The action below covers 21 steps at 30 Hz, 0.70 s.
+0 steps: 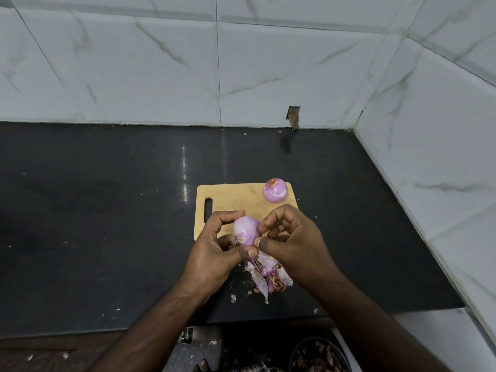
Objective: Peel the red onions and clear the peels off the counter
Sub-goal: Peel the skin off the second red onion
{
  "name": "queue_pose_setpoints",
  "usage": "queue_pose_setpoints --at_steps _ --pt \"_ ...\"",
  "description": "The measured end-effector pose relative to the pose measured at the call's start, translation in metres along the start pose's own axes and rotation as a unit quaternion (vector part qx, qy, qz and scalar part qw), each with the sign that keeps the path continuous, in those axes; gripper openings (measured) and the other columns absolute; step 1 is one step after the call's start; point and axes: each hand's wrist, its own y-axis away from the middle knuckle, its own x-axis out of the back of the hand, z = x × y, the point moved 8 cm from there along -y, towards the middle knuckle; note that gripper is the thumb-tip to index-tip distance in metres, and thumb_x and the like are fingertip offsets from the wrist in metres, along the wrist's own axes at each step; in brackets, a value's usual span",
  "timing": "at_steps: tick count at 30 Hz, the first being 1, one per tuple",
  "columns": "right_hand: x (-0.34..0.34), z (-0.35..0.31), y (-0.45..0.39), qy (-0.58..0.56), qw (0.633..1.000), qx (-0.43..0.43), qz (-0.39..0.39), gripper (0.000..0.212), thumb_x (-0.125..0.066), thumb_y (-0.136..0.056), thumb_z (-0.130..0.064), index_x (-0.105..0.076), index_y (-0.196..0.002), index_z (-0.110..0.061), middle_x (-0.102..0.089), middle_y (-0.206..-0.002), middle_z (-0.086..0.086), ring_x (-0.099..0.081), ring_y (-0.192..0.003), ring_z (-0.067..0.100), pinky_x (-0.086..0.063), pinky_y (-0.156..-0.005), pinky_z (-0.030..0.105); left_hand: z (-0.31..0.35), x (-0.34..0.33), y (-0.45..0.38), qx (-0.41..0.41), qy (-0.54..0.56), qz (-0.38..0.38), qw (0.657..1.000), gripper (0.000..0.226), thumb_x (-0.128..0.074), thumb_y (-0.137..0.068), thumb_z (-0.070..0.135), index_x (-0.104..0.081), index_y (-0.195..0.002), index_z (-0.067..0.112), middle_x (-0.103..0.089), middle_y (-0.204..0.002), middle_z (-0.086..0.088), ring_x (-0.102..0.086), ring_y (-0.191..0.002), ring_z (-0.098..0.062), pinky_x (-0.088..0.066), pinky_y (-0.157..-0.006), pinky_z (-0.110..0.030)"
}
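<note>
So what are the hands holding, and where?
The left hand grips a peeled red onion round its sides; the right hand pinches its lower right edge.

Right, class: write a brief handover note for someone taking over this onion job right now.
Left hand grips the onion in hand above the cutting board; right hand pinches at its skin.
A second onion, looking peeled, sits at the board's far right corner.
Peel pile lies on the counter under the hands.
Left: finish peeling, clear the peels.

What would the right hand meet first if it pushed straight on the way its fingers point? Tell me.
The right hand points left; its fingers already touch the onion gripped by the left hand. Depth unclear beyond.
</note>
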Motion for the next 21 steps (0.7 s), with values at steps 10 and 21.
queue_pose_setpoints --at_steps 10,21 --pt "0.007 -0.004 -0.004 0.022 0.999 0.007 0.033 0.026 -0.08 -0.073 -0.007 -0.063 -0.087 -0.021 -0.072 -0.086 -0.003 -0.063 -0.074 0.009 -0.058 -0.072 0.032 0.009 0.0 -0.002 -0.015 -0.028 0.006 0.999 0.067 -0.081 -0.068 -0.015 -0.059 -0.122 0.018 -0.069 -0.101 0.023 -0.071 -0.091 -0.018 -0.059 -0.073 -0.027" --pt "0.007 -0.018 0.0 0.162 0.986 0.046 0.011 0.018 -0.072 -0.081 -0.016 -0.063 -0.089 -0.029 -0.067 -0.077 -0.014 -0.063 -0.074 0.003 -0.056 -0.071 0.028 0.005 0.002 -0.002 -0.045 -0.044 0.011 0.998 0.069 -0.086 -0.066 -0.01 -0.061 -0.119 0.025 -0.071 -0.109 -0.011 -0.071 -0.093 -0.026 -0.059 -0.074 -0.028"
